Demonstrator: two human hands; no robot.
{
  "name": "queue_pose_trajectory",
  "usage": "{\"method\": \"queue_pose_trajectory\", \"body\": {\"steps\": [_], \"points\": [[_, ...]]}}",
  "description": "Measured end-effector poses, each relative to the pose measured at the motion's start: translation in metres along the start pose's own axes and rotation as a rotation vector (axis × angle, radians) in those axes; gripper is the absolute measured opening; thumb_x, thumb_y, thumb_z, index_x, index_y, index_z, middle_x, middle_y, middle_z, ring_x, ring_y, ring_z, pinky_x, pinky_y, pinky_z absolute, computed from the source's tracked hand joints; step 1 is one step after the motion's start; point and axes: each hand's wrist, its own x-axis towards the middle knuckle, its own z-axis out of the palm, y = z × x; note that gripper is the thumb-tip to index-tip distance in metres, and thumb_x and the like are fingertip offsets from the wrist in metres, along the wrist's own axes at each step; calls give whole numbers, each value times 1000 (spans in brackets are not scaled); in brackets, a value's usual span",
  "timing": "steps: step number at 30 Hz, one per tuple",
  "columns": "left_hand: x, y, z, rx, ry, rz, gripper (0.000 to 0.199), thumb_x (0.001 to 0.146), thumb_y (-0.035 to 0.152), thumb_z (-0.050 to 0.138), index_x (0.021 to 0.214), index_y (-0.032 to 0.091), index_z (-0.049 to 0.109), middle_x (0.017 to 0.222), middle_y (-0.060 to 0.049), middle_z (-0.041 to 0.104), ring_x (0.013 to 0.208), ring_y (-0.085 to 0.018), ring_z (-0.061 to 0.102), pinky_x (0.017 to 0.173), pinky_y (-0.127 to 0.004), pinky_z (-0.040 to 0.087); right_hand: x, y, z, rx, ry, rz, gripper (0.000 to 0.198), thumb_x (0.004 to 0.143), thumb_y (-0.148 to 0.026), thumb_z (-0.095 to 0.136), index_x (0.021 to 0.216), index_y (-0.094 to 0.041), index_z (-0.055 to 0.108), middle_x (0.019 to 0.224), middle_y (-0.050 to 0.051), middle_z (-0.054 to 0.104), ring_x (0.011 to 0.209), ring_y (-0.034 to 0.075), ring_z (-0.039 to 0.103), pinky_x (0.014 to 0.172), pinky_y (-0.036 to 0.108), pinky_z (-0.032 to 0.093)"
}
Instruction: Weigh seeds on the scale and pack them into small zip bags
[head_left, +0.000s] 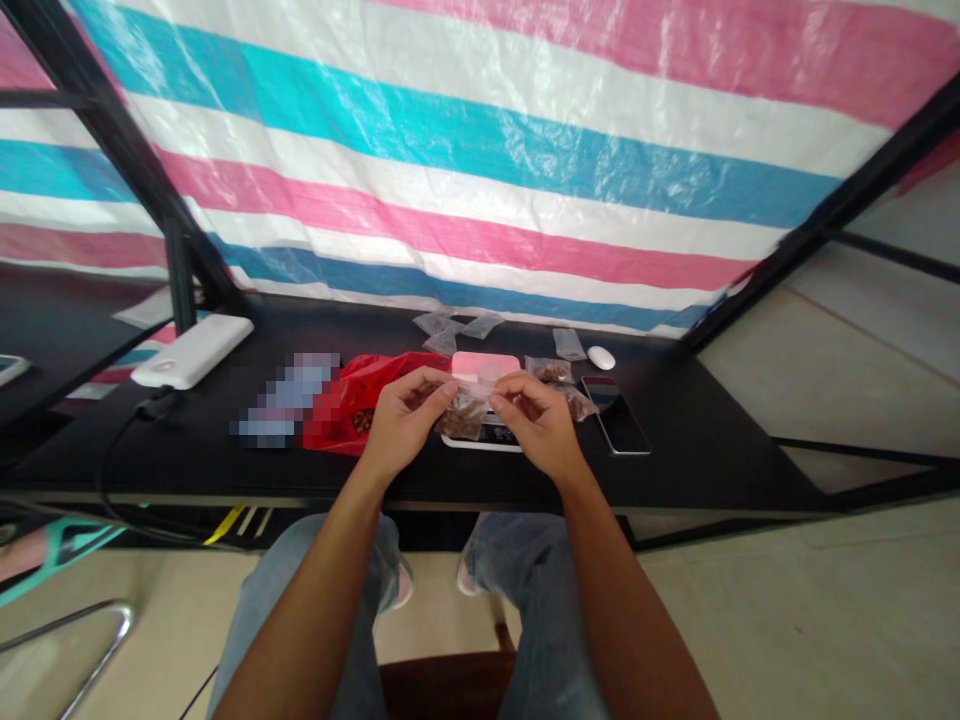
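Note:
Between my two hands hangs a small clear plastic bag (pixel 463 416) with brown bits in its lower part. My left hand (pixel 409 412) pinches its upper left edge between thumb and forefinger. On the other side, my right hand (pixel 534 412) pinches the top right edge the same way. Behind and below the bag lies a digital scale (pixel 499 437) with a dark display, partly covered by my hands. A pink flat piece (pixel 486 366) sits at the scale's far end. Left of my left hand is an opened red plastic bag (pixel 341 410) with brown pieces inside.
Right of the scale lie filled clear bags (pixel 550 370), a phone (pixel 616 415) and a white oval object (pixel 601 357). Several flat clear bags (pixel 442 328) rest near the striped sheet (pixel 480 180). At left are a blurred-out item (pixel 291 400) and a white power bank (pixel 193 350) with a cable.

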Motion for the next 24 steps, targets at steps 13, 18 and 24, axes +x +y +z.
{"method": "queue_pose_trajectory", "body": {"steps": [13,18,24], "points": [[-4,6,11,-16,50,-42,35,71,49,88,77,16,77,70,-3,74,62,-14,64,60,-26,54,1,-13,9,-71,12,-37,9,92,-29,69,86,-22,69,86,2,67,68,14,49,64,31,38],[-6,5,13,16,-47,-24,33,74,48,86,79,17,77,72,-3,73,65,-16,66,63,-28,55,0,-16,12,-81,13,-36,14,93,-33,67,84,-22,66,84,2,65,72,16,54,65,31,40],[-7,10,10,28,-129,-13,21,77,38,86,79,18,82,79,-6,79,71,-18,69,68,-29,56,-3,-21,13,-87,-10,-67,16,94,-33,66,82,-22,67,83,2,66,73,16,56,66,32,42]]}}
